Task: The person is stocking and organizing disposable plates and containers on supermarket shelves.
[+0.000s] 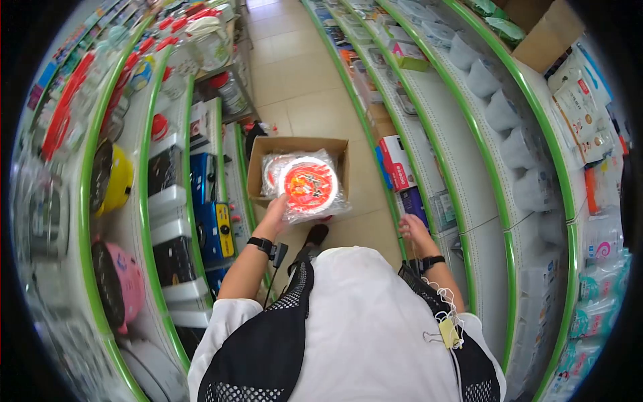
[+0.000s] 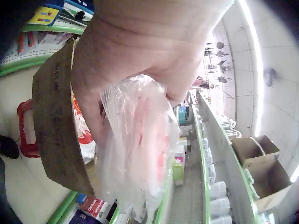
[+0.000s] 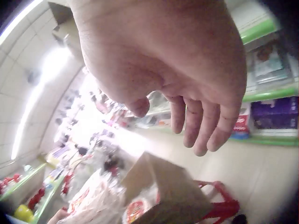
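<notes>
My left hand point(image 1: 273, 216) grips a clear plastic-wrapped pack of round plates point(image 1: 309, 186), white-rimmed with a red printed middle, by its near left edge. In the left wrist view, thumb and fingers pinch the crinkled wrap point(image 2: 135, 140) from both sides. The pack overlaps an open cardboard box point(image 1: 268, 146) in the head view. Another similar wrapped pack point(image 3: 136, 210) lies inside that box. My right hand point(image 1: 415, 229) hangs in the air near the right-hand shelves, holding nothing, its fingers loosely bent.
The box stands over a red stool point(image 2: 29, 130) in a tiled aisle point(image 1: 288, 87). Green-edged shelves line both sides, with yellow point(image 1: 115, 179) and pink pans point(image 1: 124, 276) and blue boxed stoves point(image 1: 216, 231) on the left. White containers point(image 1: 532, 144) and a red box point(image 1: 396, 164) sit at right.
</notes>
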`<action>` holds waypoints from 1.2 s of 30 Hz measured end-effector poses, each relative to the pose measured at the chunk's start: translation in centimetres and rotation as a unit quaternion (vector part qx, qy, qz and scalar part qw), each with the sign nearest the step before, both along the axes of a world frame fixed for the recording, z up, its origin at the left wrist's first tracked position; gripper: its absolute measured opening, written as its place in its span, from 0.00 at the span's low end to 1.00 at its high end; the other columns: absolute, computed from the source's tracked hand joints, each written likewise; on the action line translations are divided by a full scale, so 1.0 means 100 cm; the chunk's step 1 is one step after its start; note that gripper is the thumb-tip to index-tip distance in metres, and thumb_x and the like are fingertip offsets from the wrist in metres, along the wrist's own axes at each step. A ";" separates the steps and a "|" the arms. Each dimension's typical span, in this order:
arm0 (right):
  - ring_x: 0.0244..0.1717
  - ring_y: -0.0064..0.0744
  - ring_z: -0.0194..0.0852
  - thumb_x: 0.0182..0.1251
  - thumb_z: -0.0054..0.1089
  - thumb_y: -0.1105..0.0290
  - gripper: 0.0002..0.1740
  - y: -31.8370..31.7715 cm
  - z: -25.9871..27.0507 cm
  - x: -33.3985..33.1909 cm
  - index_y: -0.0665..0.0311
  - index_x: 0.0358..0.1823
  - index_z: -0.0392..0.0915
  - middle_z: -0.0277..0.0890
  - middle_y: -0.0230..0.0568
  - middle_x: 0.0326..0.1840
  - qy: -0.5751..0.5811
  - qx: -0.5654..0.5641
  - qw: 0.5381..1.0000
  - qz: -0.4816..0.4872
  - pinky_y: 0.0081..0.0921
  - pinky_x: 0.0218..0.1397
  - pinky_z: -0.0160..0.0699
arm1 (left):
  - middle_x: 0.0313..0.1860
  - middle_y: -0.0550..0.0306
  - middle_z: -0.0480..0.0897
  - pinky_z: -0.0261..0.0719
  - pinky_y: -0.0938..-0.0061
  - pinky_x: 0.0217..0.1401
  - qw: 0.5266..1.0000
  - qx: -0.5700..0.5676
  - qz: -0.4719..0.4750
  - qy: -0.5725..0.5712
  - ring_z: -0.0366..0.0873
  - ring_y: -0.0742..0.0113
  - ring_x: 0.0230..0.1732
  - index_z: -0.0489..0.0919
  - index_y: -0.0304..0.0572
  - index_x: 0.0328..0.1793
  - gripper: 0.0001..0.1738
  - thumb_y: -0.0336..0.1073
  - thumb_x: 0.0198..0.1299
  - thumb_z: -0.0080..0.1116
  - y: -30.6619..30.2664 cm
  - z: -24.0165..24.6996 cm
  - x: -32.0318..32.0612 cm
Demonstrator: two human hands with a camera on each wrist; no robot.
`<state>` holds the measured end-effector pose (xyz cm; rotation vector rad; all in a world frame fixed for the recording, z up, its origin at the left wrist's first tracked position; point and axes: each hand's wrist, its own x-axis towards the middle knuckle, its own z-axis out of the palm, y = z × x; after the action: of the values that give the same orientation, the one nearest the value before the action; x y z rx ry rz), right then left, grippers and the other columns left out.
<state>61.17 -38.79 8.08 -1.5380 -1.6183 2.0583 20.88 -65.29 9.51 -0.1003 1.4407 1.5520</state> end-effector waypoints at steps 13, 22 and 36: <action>0.48 0.42 0.78 0.75 0.46 0.54 0.19 -0.142 -0.058 0.168 0.60 0.54 0.72 0.79 0.42 0.49 -0.147 -0.186 0.885 -0.400 0.39 0.52 0.76 | 0.50 0.46 0.82 0.81 0.65 0.53 0.984 -0.078 -0.159 0.018 0.82 0.57 0.49 0.66 0.23 0.69 0.37 0.43 0.59 0.61 0.064 -0.154 -0.181; 0.35 0.37 0.81 0.70 0.53 0.64 0.17 -0.206 -0.065 0.147 0.70 0.52 0.76 0.81 0.50 0.44 -0.252 -0.077 0.963 -0.047 0.29 0.32 0.78 | 0.62 0.39 0.70 0.73 0.50 0.64 0.700 -0.445 -0.290 0.477 0.69 0.39 0.66 0.68 0.35 0.60 0.31 0.42 0.54 0.65 0.070 -0.121 -0.165; 0.39 0.33 0.82 0.71 0.51 0.57 0.17 -0.153 -0.039 0.062 0.62 0.49 0.78 0.83 0.41 0.43 -0.166 -0.098 0.940 -0.282 0.31 0.41 0.79 | 0.48 0.34 0.80 0.76 0.55 0.57 0.825 -0.320 -0.187 0.426 0.79 0.38 0.52 0.73 0.29 0.51 0.28 0.34 0.45 0.70 0.057 -0.147 -0.199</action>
<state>67.40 -54.04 4.16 -2.1929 -0.8850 1.7412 0.95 -59.56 -5.16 0.5233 2.4670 0.7151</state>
